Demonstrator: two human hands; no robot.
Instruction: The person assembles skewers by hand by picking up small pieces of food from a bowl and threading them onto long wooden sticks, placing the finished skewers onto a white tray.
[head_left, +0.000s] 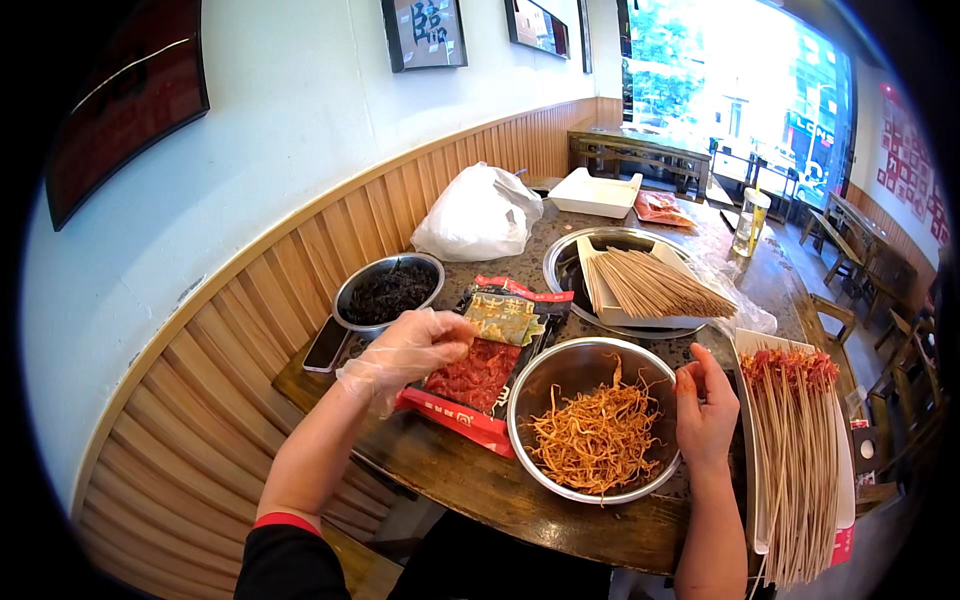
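My left hand (416, 349), in a clear plastic glove, hovers over the left edge of an opened packet of red raw meat (469, 375); its fingers are bent together, and whether they pinch anything is hidden. My right hand (705, 405) looks bare and is half curled at the right rim of a steel bowl (519, 442), with nothing visible between thumb and fingers. Orange-brown shredded strands (596, 431) lie in this bowl. To its right, a white tray (846, 480) bears many wooden skewers (795, 465) with red meat on their far ends.
Bare skewers (652, 281) rest in a white tray over a round steel-rimmed pot (551, 262). A bowl of dark shreds (394, 292), a phone (327, 345) and a white plastic bag (480, 214) are at left. Farther back stand a white tray (595, 193), a red packet (664, 208) and a cup (750, 221).
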